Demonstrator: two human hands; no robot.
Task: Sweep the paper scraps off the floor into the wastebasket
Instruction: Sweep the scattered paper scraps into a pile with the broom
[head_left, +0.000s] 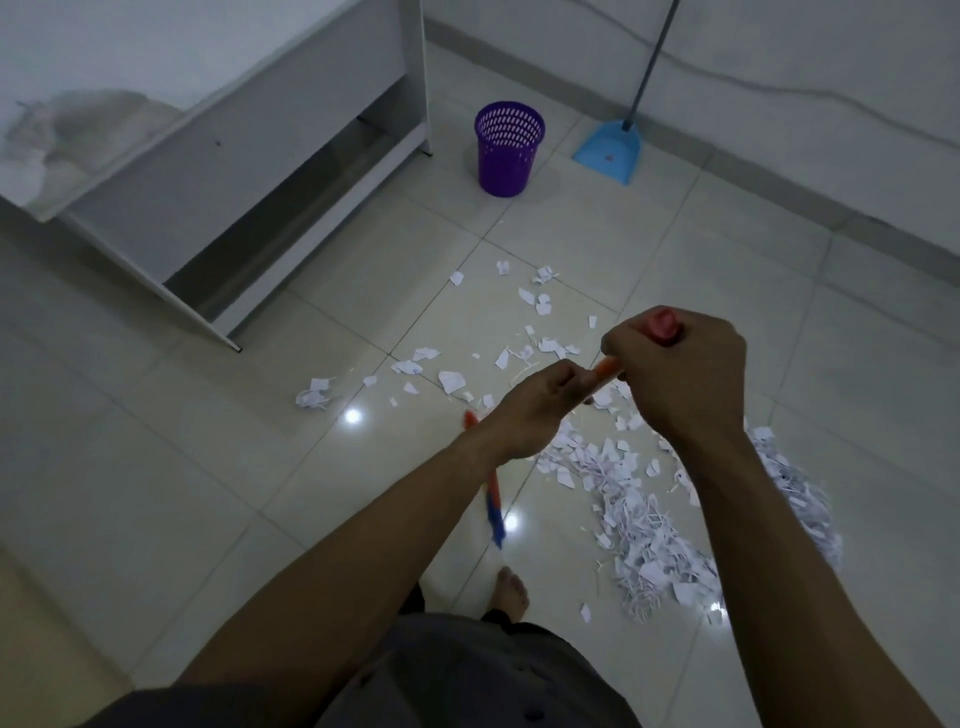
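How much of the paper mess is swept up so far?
Done: many white paper scraps lie heaped on the tiled floor. In hand: left hand and right hand grip the orange broom handle. Left: stray scraps, then the untouched blue plastic dustpan and purple perforated plastic wastebasket.

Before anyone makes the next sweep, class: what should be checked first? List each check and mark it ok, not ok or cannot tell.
1. Both hands grip the broom handle, left hand lower and right hand at the top: ok.
2. Broom head set against the paper scraps: cannot tell, the arms hide it.
3. Scraps gathered in one heap: not ok, loose pieces lie scattered toward the desk.
4. Wastebasket upright with its mouth open: ok.
5. Dustpan close to the heap: not ok, it stands by the wall beside the wastebasket.
6. Bare foot off the scraps: ok.
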